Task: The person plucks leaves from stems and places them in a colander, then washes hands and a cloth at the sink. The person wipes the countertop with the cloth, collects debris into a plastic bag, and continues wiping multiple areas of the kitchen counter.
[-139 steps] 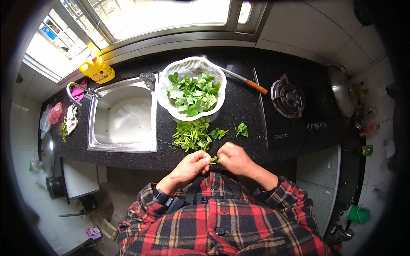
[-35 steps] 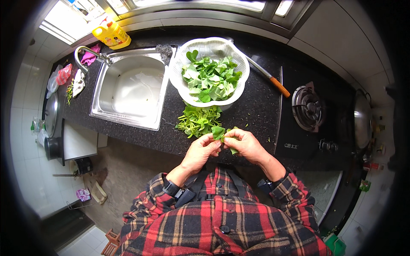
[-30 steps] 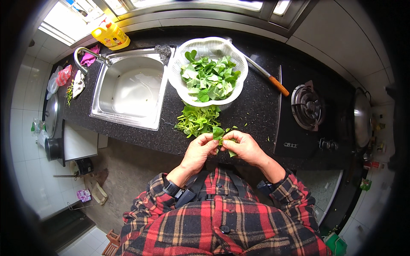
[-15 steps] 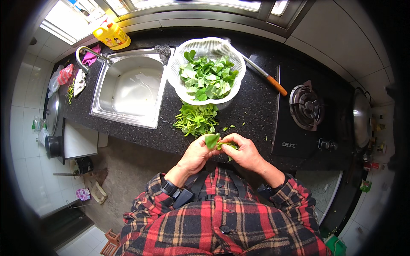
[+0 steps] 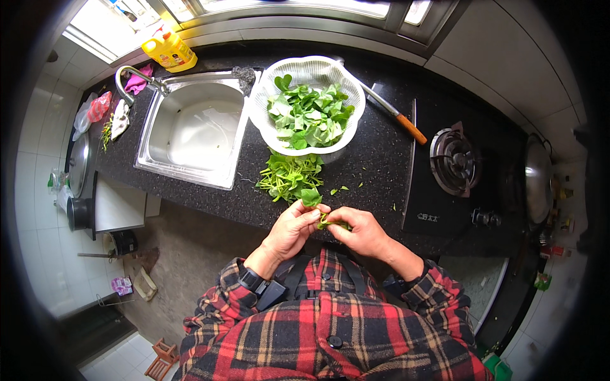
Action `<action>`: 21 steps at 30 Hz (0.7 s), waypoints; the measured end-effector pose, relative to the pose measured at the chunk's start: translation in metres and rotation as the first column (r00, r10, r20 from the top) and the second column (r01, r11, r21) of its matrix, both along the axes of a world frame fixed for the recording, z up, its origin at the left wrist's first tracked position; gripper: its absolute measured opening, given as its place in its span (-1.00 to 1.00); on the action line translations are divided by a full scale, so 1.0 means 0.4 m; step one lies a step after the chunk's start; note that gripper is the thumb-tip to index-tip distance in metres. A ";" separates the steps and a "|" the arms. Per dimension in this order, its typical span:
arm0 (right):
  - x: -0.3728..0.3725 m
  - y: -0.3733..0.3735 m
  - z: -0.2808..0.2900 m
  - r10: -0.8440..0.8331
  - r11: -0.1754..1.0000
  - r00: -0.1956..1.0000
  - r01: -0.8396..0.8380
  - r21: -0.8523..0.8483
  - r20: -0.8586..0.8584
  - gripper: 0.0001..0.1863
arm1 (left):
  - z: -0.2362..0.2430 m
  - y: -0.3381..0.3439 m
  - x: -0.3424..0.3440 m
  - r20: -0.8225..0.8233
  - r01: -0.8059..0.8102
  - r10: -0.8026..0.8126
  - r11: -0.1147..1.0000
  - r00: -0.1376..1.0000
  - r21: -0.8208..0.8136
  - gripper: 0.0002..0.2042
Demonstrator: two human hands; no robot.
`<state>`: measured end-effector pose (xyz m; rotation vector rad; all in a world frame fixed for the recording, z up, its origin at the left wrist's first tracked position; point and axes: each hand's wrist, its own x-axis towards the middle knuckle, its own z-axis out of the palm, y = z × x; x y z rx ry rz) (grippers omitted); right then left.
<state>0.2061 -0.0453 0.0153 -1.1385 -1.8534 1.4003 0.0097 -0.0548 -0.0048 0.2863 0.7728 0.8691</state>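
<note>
My left hand is closed in a pinch on a leafy green sprig, whose broad leaf sticks up past the fingertips. Close beside it, my right hand grips green stems of the greens between thumb and fingers. Just beyond both hands lies a pile of leafy greens with many thin stems, on the dark counter. Behind that pile stands a white colander, scalloped at the rim and partly filled with loose green leaves.
Left of the colander is a steel sink with a faucet. A yellow jug stands behind it. A knife with an orange handle lies right of the colander, near the gas stove. Leaf scraps dot the counter.
The leaf in my left hand has moved slightly away from me and now tilts toward the pile. My right hand has turned a little, with its fingers curled more over the stems.
</note>
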 end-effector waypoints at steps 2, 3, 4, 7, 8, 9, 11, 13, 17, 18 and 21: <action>0.007 0.005 0.005 0.135 0.984 0.985 -0.146 0.104 0.109 -0.78 | -0.001 -0.003 0.000 -0.033 0.001 -0.001 1.000 0.999 -0.008 -0.80; 0.011 0.008 0.009 0.115 0.982 0.990 -0.126 0.139 0.083 -0.76 | -0.001 -0.003 0.001 -0.068 0.000 0.000 1.000 0.998 -0.004 -0.80; 0.015 0.012 0.013 0.105 0.986 0.989 -0.117 0.118 0.100 -0.74 | -0.002 -0.004 0.001 -0.107 -0.011 0.011 1.000 0.994 0.000 -0.81; 0.022 0.027 0.026 0.031 0.963 0.998 -0.044 0.266 0.053 -0.65 | -0.001 -0.005 0.002 -0.273 0.097 -0.078 0.993 0.959 0.060 -0.85; 0.024 0.033 0.030 0.022 0.950 0.996 -0.046 0.310 0.081 -0.63 | 0.002 -0.005 0.001 -0.306 0.159 -0.126 0.984 0.944 0.086 -0.87; 0.026 0.039 0.034 0.035 0.938 0.992 -0.076 0.337 0.124 -0.61 | 0.006 -0.007 0.000 -0.347 0.210 -0.165 0.973 0.923 0.098 -0.88; 0.026 0.048 0.040 0.071 0.894 0.976 -0.153 0.421 0.204 -0.59 | 0.015 -0.010 0.002 -0.371 0.248 -0.188 0.961 0.909 0.122 -0.90; 0.025 0.053 0.045 0.069 0.865 0.961 -0.191 0.465 0.266 -0.63 | 0.024 -0.010 0.003 -0.385 0.307 -0.242 0.944 0.891 0.118 -0.89; 0.026 0.058 0.049 0.074 0.809 0.932 -0.264 0.525 0.354 -0.83 | 0.037 -0.007 0.007 -0.364 0.293 -0.242 0.952 0.899 0.090 -0.89; 0.026 0.060 0.049 0.101 0.799 0.923 -0.298 0.522 0.372 -0.87 | 0.040 -0.006 0.007 -0.360 0.297 -0.246 0.950 0.900 0.094 -0.89; 0.025 0.067 0.047 0.116 0.767 0.918 -0.325 0.553 0.380 -0.90 | 0.050 -0.003 0.008 -0.380 0.296 -0.256 0.954 0.889 0.051 -0.89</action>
